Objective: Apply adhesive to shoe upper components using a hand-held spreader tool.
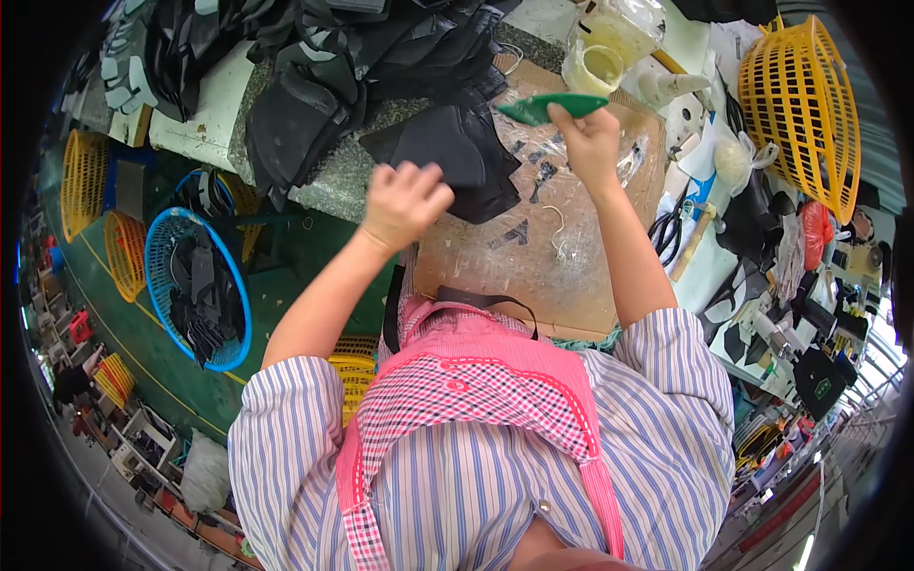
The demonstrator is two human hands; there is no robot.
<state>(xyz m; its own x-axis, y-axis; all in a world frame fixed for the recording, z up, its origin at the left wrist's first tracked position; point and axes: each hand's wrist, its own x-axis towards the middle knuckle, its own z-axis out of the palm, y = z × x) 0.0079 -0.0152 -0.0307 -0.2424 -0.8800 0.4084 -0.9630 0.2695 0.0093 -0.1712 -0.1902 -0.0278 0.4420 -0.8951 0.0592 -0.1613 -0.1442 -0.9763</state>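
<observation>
In my right hand (592,143) is a flat green spreader (550,107), pinched between thumb and fingers above the cardboard sheet (581,276). My left hand (407,205) is at the near left edge of a fanned stack of black cut pieces (447,143). Its fingers look bent, but they are smeared by motion, and whether they grip a piece cannot be seen. The stack lies partly on the cardboard and partly on the speckled tabletop. Beyond the spreader stands an open cup (598,68) of pale yellowish paste, its rim coated.
A heap of black pieces (305,114) covers the table's far left. A white nozzle bottle (674,86) and a tall yellow basket (798,114) stand to the right. On the left, below the table, is a blue basket (202,285) of black scraps. Cords (671,233) lie right of the cardboard.
</observation>
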